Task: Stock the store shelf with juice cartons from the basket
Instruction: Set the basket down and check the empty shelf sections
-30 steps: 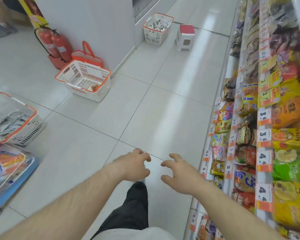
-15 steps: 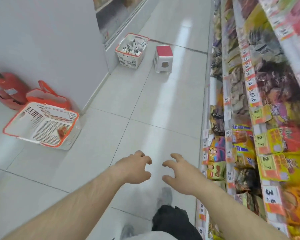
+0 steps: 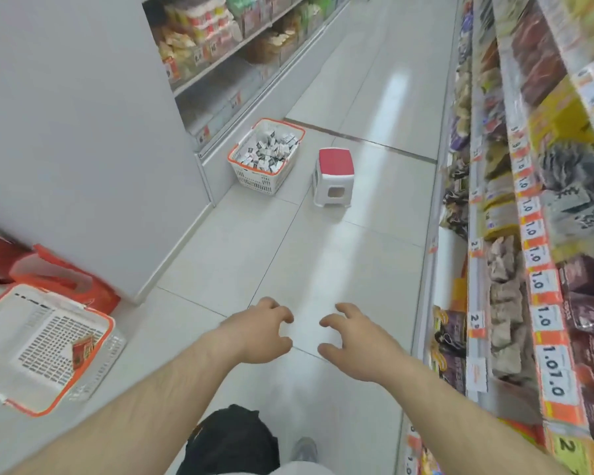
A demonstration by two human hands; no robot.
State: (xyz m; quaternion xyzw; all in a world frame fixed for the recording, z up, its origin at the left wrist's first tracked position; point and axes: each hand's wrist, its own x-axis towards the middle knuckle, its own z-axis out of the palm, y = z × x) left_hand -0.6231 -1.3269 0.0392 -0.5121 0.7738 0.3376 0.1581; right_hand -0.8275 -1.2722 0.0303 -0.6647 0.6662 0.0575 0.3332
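Head view looked down a tiled aisle, and much of it was blurred or cut off. The shelf (image 3: 515, 234) running along the right side was smeared by motion, so the packets on it could not be identified; only the orange-and-white price tags along its edges read clearly. Far ahead on the left, a white basket (image 3: 254, 176) with an orange rim stood on the floor against the base of a second shelving unit, filled with small cartons (image 3: 270, 152) whose print was too small to make out. Just to its right stood a white stool (image 3: 333, 180) with a red seat, apart from the basket. At the near left, another orange-rimmed basket (image 3: 45, 351) was cropped by the frame edge and held one small red carton (image 3: 82, 351); an orange bag (image 3: 62, 279) lay behind it against a grey wall panel.

Both forearms reached forward from the bottom of the frame, held level over the floor. The left hand (image 3: 258, 332) had its fingers loosely curled downward and held nothing. The right hand (image 3: 357, 341) hovered just beside it, apart from it, fingers spread and bent like a claw, also holding nothing. Below the arms, a dark trouser leg and a grey shoe (image 3: 304, 449) showed, partly hidden by the left forearm.
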